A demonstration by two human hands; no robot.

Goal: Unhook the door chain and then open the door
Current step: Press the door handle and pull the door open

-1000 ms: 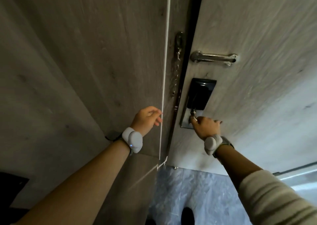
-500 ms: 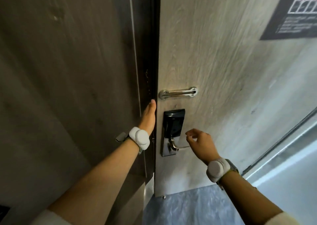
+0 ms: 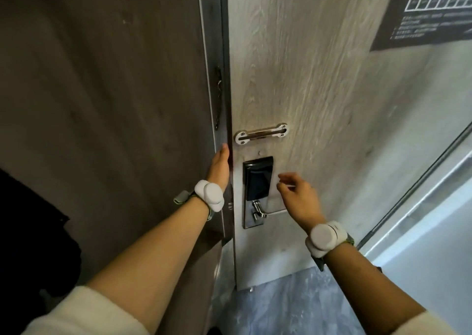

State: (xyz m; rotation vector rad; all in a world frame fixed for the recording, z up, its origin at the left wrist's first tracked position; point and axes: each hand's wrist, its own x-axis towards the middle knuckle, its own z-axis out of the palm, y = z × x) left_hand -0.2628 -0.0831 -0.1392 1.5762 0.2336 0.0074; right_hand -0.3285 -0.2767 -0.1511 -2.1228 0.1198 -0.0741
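The pale wood-grain door (image 3: 293,66) fills the middle and upper right of the view, its edge meeting the darker door frame (image 3: 215,41) along a line running from 12 o'clock down to about 6 o'clock. On that frame, at roughly 11 o'clock from the view's centre, the door chain (image 3: 218,100) hangs straight down from its mount, free of the door. The silver slotted chain track (image 3: 260,133) is screwed flat to the door just right of the edge, with nothing seated in its slot.

Directly at 6 o'clock from the track sits the black lock plate (image 3: 257,181), and from its lower end the metal lever handle (image 3: 268,212) reaches out toward 3 o'clock.

The left hand (image 3: 219,167) lies flat and extended along the seam between frame and door, fingers straight and together, tips pointing to 12 o'clock just below the track's left end; it holds nothing. The right hand (image 3: 298,197) is just at 3 o'clock of the lock plate, above the lever's far end, fingers loosely curled and narrowly apart, gripping nothing; whether it touches the lever cannot be told. Each wrist carries a white wrist sensor (image 3: 210,194).

A dark notice (image 3: 429,10) with pale print is fixed at 2 o'clock. Grey marbled floor (image 3: 281,309) shows at 6 o'clock.
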